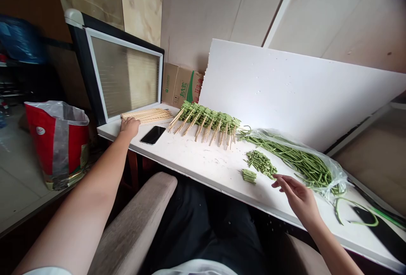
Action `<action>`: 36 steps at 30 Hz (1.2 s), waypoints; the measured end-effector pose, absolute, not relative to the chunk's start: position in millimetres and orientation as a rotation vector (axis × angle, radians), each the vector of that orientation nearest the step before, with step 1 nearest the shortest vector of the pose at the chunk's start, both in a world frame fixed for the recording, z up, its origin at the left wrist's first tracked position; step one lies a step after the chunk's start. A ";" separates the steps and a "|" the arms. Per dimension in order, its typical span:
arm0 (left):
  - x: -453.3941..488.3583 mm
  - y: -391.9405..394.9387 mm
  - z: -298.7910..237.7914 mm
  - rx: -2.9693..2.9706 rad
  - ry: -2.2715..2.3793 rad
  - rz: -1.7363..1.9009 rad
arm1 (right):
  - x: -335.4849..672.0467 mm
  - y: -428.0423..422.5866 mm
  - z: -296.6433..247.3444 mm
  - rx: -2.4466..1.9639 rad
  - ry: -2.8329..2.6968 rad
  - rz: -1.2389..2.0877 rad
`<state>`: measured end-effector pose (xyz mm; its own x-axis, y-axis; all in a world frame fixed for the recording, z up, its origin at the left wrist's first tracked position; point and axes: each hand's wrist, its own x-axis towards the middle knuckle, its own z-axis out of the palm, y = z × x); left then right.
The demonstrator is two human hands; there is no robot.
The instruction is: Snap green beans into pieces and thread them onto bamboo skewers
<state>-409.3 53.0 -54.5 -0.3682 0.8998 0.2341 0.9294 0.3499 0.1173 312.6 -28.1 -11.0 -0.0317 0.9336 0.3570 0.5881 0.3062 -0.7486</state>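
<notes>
White table point(187, 150): left hand point(130, 126) at slim wooden skewers point(154, 115); stubby beans point(261, 163) heaped.

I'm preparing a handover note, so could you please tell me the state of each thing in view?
Left hand: touching the bare skewers
Right hand: beside the cut pieces, fingers curled
Bare skewers: lying bunched
Phone: flat, screen dark
Skewered beans: stacked in a row
Small bean group: cut, aligned
Cut pieces: loosely heaped
Long beans: uncut, mostly bagged
Red bag: standing, top open
</notes>
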 end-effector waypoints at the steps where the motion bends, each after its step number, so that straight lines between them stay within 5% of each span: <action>1: -409.5 53.1 -54.7 -1.670 -2.471 -0.332 | 313.5 -27.6 -13.0 -1.388 -1.724 0.514; 19: -419.8 49.2 -55.5 -1.625 -2.481 -0.166 | 321.4 -16.7 -3.0 -1.383 -1.783 0.462; 36: -427.1 36.3 -54.3 -1.634 -2.605 -0.364 | 326.4 -16.3 -20.2 -1.362 -1.801 0.545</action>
<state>-427.1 36.3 -54.3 -0.4423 0.8822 0.1614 0.8927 0.4158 0.1739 326.4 -16.3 -20.2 -0.1047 0.9365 0.3348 0.5940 0.3289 -0.7342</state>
